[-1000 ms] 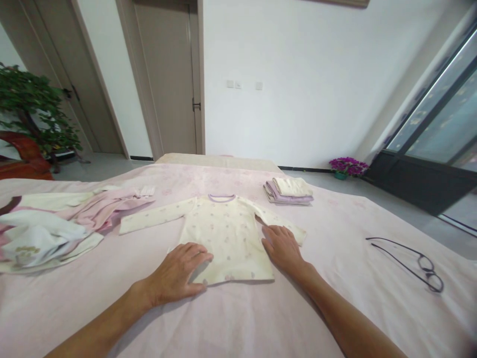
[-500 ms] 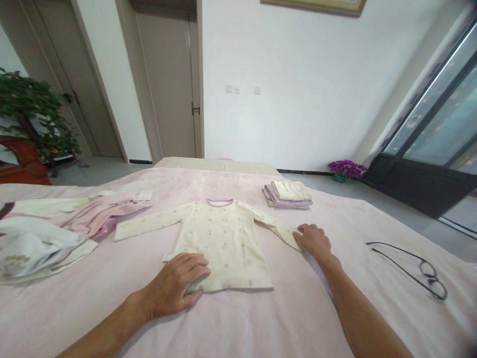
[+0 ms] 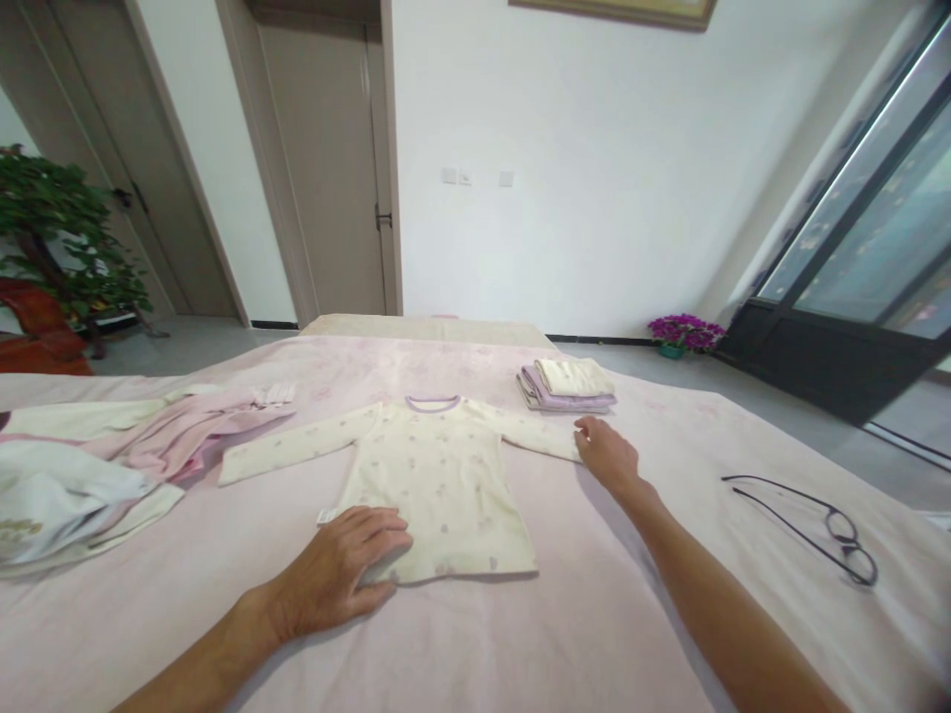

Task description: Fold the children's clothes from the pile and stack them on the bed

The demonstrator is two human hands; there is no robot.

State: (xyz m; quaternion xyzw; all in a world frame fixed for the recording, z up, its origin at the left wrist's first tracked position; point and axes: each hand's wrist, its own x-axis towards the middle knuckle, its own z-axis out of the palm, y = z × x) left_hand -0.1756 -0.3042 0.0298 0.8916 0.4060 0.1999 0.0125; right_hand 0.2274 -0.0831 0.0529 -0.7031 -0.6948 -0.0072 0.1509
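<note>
A small cream long-sleeved shirt (image 3: 438, 475) with a lilac collar lies flat and spread out on the pink bed sheet (image 3: 475, 634). My left hand (image 3: 346, 569) rests flat on the shirt's lower left corner, fingers stretched out. My right hand (image 3: 607, 456) is at the cuff of the shirt's right sleeve, fingers curled on the cuff's end.
A folded stack of cream and lilac clothes (image 3: 566, 384) sits behind my right hand. A loose heap of pink and white garments (image 3: 96, 465) lies at the left. Black glasses (image 3: 809, 525) lie on the sheet at the right. Doors, a plant and a window surround the bed.
My right hand slid from the shirt's right side out along the sleeve to the cuff, and the sleeve now lies straighter. My left hand stayed on the lower left corner.
</note>
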